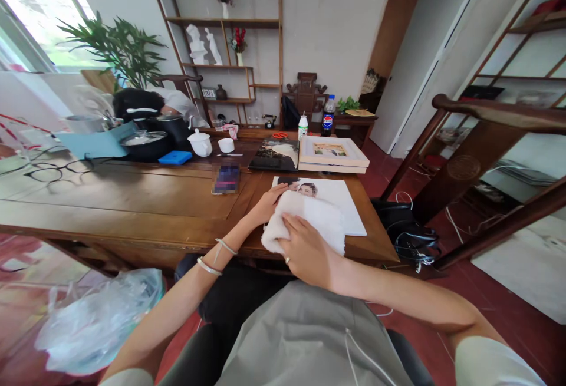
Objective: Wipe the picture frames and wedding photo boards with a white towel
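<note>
A white fluffy cloth (pixel 325 221) is gripped in my right hand (pixel 307 250), with the thumb and fingers closed on its near left part. It covers the lower part of a large photo print (pixel 347 206) of two people, which lies on the table near the front right edge. My left hand (pixel 269 202) rests on the print's left side, fingers stretched out and partly hidden behind the cloth. Beyond the print lie a dark photo panel (pixel 274 155) and a stack of pale frames (pixel 333 153). A phone (pixel 226 178) is left of my left hand.
On the wooden table (pixel 177 215) stand a white teapot (pixel 200 143), a cup (pixel 226 145), a blue box (pixel 175 157), eyeglasses (pixel 62 169), a cola bottle (pixel 328 116) and a white bottle (pixel 303 127). A wooden chair (pixel 460 168) is at right, a bagged bin (pixel 106 315) below left.
</note>
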`<state>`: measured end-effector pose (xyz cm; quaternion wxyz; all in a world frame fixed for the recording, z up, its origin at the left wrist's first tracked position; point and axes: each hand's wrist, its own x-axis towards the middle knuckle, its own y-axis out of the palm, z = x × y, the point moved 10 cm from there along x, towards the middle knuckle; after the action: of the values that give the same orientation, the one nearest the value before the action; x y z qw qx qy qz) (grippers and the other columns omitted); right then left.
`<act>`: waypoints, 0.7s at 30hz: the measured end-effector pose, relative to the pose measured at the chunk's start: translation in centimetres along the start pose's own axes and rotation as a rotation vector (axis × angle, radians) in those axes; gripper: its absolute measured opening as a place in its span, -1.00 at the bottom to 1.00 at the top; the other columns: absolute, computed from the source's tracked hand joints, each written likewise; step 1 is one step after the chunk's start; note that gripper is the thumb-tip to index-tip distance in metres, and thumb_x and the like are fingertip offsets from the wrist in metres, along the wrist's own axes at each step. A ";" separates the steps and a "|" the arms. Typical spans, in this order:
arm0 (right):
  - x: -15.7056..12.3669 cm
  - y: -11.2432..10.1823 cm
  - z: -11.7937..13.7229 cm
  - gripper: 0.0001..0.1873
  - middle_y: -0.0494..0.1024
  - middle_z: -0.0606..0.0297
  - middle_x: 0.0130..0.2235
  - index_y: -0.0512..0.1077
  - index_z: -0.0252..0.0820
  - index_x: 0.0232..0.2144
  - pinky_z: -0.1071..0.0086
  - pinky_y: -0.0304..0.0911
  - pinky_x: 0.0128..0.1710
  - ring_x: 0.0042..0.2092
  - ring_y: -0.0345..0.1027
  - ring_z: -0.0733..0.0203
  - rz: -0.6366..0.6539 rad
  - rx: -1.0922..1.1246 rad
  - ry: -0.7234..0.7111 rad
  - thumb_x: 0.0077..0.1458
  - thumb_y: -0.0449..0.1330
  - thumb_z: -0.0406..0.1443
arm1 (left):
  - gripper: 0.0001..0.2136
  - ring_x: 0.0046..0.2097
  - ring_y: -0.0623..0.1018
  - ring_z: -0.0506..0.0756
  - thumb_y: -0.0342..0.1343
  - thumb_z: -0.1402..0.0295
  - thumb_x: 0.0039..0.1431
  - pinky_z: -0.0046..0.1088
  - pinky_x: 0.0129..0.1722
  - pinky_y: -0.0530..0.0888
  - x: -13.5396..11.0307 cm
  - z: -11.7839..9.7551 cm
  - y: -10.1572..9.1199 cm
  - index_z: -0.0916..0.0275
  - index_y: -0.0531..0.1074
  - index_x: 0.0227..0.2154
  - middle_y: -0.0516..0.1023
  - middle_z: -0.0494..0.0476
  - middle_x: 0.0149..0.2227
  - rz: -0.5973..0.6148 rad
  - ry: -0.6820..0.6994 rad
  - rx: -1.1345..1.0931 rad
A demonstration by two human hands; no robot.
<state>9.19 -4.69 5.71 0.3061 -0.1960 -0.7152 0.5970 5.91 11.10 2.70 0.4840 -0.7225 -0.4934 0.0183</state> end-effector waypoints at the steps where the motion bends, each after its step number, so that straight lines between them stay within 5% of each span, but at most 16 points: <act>1: -0.4 0.0 -0.2 -0.67 0.33 -0.10 0.10 0.45 -0.34 -0.14 0.07 0.03 0.15 0.23 0.00 -0.15 0.007 0.037 -0.004 0.03 0.09 -0.34 | -0.60 0.20 0.32 0.21 -0.02 0.46 0.12 -0.16 0.19 0.28 0.0 -0.3 0.0 0.27 0.38 0.05 0.35 0.22 0.16 -0.003 0.011 0.004; 7: -1.3 -0.3 -6.6 -0.66 0.42 0.00 0.01 0.40 -0.24 -0.10 0.07 0.07 0.11 0.20 0.09 -0.10 -0.007 0.133 0.126 0.01 0.09 -0.40 | -0.62 0.22 0.29 0.15 -0.14 0.46 0.21 -0.21 0.23 0.22 0.1 -0.9 0.3 0.31 0.35 0.07 0.35 0.23 0.16 -0.011 -0.010 0.051; 14: 2.6 0.3 -16.2 -0.70 0.50 -0.02 -0.12 0.37 -0.30 -0.12 0.26 0.21 -0.16 -0.09 0.35 -0.04 0.037 0.145 0.376 0.16 -0.04 -0.30 | -0.62 0.22 0.29 0.15 -0.21 0.43 0.25 -0.21 0.24 0.20 0.0 -0.5 0.4 0.37 0.35 0.05 0.33 0.28 0.17 -0.017 -0.040 0.103; 21: 10.5 0.1 -16.2 -0.72 0.57 0.16 -0.18 0.37 -0.26 -0.14 0.37 0.22 -0.22 -0.21 0.41 0.09 0.056 0.396 0.307 0.11 0.02 -0.31 | -0.64 0.19 0.33 0.16 -0.19 0.45 0.24 -0.18 0.22 0.23 0.1 -0.9 0.1 0.35 0.38 0.01 0.34 0.28 0.15 -0.033 0.005 0.082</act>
<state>12.34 14.00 9.34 0.4269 -0.2401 -0.5236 0.6971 6.45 10.52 3.15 0.5148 -0.6936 -0.5031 0.0288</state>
